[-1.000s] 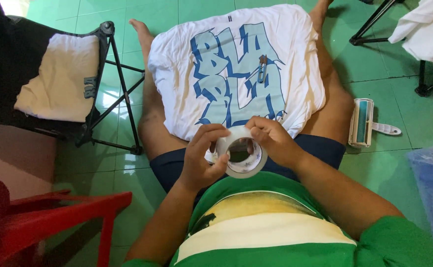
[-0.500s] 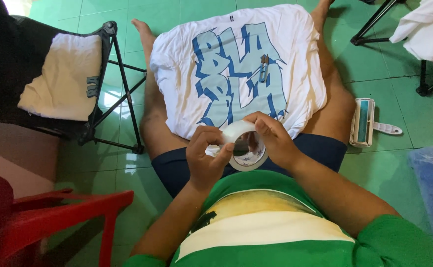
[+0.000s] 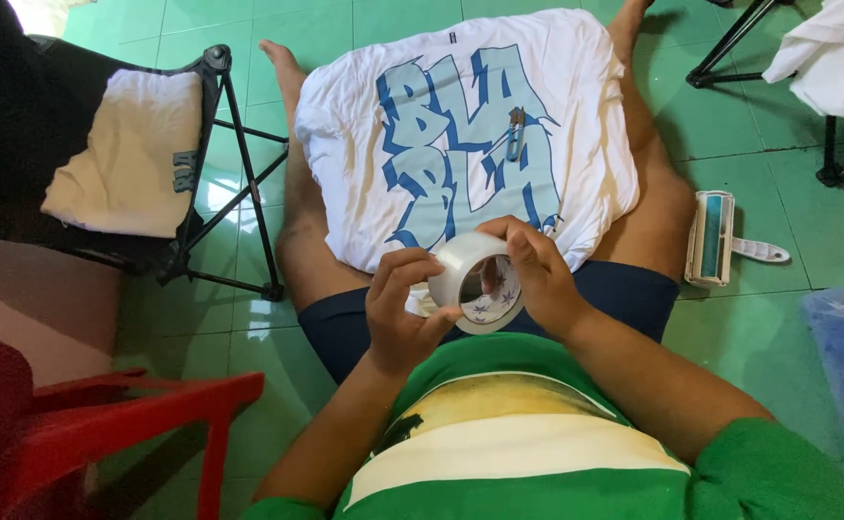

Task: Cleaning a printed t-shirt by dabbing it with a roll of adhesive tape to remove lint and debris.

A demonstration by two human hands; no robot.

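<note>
Tilted since earlier: tape roll (image 3: 473, 281), now edge-up. Left hand (image 3: 401, 313) pinches its rim; right hand (image 3: 535, 274) grips it, fingers through the core. White shirt (image 3: 461, 135) spread across lap. Step: likely locating the tape's loose end.

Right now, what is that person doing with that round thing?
A person sits on the green floor with legs stretched out and holds a roll of clear tape in both hands. The left hand grips the roll's side with fingers on its outer face; the right hand holds the other side. A white T-shirt with blue lettering is spread flat over the legs, a small clip lying on it. A lint roller lies on the floor beside the right leg.
</note>
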